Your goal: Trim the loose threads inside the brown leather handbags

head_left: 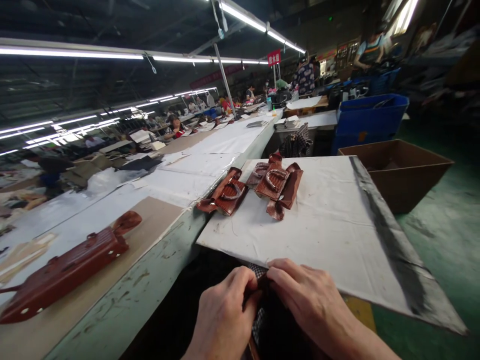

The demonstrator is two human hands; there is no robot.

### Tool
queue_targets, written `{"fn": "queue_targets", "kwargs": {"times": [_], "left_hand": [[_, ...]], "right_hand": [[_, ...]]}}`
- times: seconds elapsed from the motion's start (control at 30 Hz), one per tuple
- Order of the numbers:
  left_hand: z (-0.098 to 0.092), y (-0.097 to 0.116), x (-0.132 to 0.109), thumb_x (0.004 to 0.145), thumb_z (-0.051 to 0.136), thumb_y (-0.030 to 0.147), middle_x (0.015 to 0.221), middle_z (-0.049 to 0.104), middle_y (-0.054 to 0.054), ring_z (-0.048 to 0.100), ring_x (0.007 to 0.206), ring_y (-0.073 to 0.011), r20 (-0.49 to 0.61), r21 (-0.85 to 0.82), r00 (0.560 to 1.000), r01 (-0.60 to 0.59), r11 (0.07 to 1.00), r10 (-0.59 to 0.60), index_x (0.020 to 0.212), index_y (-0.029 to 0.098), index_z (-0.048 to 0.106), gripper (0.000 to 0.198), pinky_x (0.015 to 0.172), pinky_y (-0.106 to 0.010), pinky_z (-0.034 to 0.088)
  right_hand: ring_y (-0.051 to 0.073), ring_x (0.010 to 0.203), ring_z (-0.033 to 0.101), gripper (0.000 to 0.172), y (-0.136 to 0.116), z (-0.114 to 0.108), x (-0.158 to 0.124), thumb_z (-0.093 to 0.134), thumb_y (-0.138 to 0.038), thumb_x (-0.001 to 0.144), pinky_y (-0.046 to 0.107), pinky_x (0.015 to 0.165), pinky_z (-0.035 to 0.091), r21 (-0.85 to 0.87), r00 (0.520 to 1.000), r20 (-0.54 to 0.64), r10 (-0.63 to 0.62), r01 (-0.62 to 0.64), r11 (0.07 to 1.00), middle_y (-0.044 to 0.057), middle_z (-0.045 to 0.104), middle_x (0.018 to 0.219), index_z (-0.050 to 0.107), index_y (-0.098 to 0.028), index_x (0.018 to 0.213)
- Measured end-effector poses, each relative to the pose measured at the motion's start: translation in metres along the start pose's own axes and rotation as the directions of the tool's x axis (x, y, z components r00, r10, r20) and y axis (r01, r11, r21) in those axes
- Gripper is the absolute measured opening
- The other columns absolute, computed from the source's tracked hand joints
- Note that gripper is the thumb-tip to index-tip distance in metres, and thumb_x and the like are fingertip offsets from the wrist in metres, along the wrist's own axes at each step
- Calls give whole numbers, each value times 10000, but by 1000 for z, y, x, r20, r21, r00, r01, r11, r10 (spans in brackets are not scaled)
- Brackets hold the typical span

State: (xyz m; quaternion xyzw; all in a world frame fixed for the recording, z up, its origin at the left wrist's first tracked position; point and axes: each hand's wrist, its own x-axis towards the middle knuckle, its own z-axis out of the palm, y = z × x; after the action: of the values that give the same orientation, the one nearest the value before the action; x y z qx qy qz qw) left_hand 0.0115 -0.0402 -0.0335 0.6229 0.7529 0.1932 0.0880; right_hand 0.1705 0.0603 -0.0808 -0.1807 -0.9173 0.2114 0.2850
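My left hand (pixel 228 310) and my right hand (pixel 307 300) meet just below the white board's near edge. Their fingers are closed, pinching a dark brown leather-like piece (pixel 264 283) between them, mostly hidden in shadow and behind the fingers. Beneath the hands shows some black-and-white checked cloth (pixel 257 270). On the white-covered board (pixel 326 215) ahead lie brown crocodile-textured bag pieces (pixel 277 182) with wrapped handles. Another such bag piece (pixel 228 195) rests across the gap at the board's left edge.
To the left, a long workbench (pixel 165 265) carries a reddish-brown bag body (pixel 71 270). A brown bin (pixel 397 170) and blue crates (pixel 369 117) stand on the right. Farther back a person (pixel 305 77) and other people are among the benches.
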Motion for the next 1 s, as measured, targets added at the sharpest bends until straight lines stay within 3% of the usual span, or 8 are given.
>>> {"fn": "queue_targets", "kwargs": {"times": [0.2, 0.53, 0.83, 1.0], "left_hand": [[2, 0, -1, 837, 515, 104, 743, 638, 18, 611, 628, -141, -36, 41, 999, -13, 999, 14, 768, 230, 514, 143, 579, -221, 414], [-5, 4, -2, 837, 525, 92, 751, 642, 14, 620, 641, -144, 1, 39, 1000, -4, 999, 4, 767, 224, 498, 152, 571, -224, 411], [0, -3, -1, 812, 548, 110, 698, 606, 35, 581, 596, -136, -24, -53, 999, 30, 998, -31, 754, 231, 482, 149, 537, -219, 374], [-3, -2, 0, 842, 542, 155, 689, 590, 42, 577, 605, -136, 30, -130, 996, 87, 988, -84, 782, 236, 495, 111, 565, -220, 397]], "right_hand": [[169, 747, 635, 179, 0, 5, 2, 387, -168, 1008, 279, 648, 474, 13, 994, -104, -19, 20, 1000, 43, 657, 976, 563, -197, 1011], [151, 700, 593, 270, -2, 5, 14, 359, -159, 1010, 261, 612, 451, -31, 987, -105, -118, 116, 993, 54, 626, 901, 596, -175, 879], [155, 728, 600, 157, 0, 9, 14, 459, -52, 879, 259, 623, 465, 118, 984, -154, -93, 112, 987, 48, 633, 928, 545, -175, 834], [139, 741, 604, 155, 2, 10, 10, 479, -39, 827, 240, 626, 471, 178, 983, -172, -69, 100, 979, 35, 624, 934, 524, -186, 810]]}}
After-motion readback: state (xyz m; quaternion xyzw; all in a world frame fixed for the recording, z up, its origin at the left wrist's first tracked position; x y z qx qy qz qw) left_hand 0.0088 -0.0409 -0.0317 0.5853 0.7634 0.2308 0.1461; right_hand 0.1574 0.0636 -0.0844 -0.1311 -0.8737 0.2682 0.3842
